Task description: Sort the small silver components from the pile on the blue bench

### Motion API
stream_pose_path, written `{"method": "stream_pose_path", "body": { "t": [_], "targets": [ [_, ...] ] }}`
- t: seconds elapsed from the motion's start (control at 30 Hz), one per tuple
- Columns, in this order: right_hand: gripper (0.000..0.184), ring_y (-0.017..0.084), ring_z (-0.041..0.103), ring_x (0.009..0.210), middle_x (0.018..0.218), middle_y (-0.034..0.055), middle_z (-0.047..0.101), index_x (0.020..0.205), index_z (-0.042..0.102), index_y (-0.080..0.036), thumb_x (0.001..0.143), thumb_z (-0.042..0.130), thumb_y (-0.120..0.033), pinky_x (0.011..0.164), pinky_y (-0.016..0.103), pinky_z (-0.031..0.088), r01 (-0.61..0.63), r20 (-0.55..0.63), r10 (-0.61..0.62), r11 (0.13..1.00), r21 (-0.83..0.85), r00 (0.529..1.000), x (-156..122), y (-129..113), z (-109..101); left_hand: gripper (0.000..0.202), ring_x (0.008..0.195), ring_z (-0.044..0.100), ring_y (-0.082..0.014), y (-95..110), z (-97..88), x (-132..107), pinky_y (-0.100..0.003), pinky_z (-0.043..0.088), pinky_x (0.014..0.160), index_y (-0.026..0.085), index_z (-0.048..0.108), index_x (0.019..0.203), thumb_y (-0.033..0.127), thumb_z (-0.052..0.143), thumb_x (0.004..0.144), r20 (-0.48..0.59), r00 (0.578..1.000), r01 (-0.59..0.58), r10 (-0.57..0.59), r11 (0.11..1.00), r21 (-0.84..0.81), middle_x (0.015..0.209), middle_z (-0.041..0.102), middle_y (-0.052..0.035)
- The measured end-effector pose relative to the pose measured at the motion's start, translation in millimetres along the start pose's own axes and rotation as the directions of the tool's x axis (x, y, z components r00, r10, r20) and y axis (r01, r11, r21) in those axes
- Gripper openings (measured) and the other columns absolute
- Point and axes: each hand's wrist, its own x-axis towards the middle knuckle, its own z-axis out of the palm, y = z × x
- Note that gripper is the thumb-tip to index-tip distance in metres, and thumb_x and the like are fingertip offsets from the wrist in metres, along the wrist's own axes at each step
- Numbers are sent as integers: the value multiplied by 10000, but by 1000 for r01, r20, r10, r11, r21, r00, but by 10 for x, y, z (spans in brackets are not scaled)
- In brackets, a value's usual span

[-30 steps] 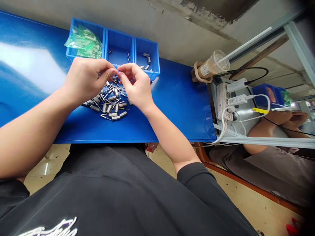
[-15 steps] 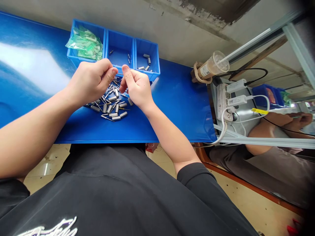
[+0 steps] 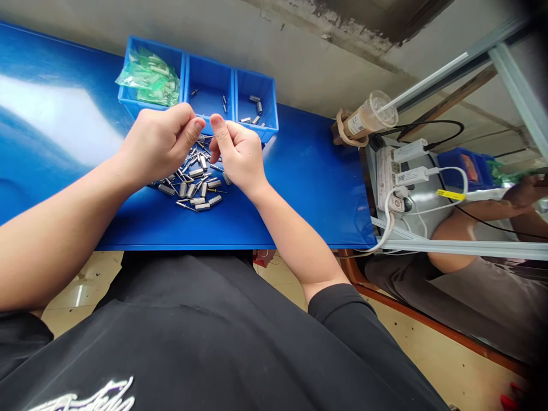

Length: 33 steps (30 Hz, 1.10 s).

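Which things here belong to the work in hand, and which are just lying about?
In hand: left hand; right hand; metal parts piled under them; blue bins.

Lying about: green bags; cup; power strip; white cables.

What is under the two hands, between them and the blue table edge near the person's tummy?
In the head view, a pile of small metal parts lies on the blue table below the left hand and right hand; then bare blue tabletop.
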Motion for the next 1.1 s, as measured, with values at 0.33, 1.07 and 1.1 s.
{"method": "stream_pose_path", "body": {
  "t": [0.33, 1.07, 1.1],
  "targets": [
    [761, 119, 703, 761, 701, 8, 614, 832, 613, -164, 1009, 286, -829, 846, 310, 647, -82, -20, 83, 995, 57, 996, 66, 132, 2, 623, 782, 746, -158, 170, -23, 71, -341, 590, 833, 190, 626, 985, 676, 244, 1055, -292, 956, -79, 32, 986, -148, 712, 578, 36],
    [717, 97, 660, 745, 702, -2, 571, 737, 557, -166, 1057, 307, -758, 881, 293, 609, -35, 20, 33, 997, 72, 999, 31, 49, 9, 768, 884, 778, -199, 194, -69, 67, -372, 587, 854, 173, 563, 880, 727, 62, 1058, -263, 964, 7, -31, 996, -92, 715, 520, 21],
    [711, 94, 656, 742, 710, -2, 574, 747, 557, -167, 1051, 318, -764, 867, 287, 608, -32, 17, 30, 996, 88, 999, 36, 58, 16, 787, 901, 780, -207, 200, -77, 65, -376, 587, 854, 168, 564, 887, 727, 37, 1055, -254, 967, 17, -38, 996, -83, 727, 527, 17]
  ]
}}
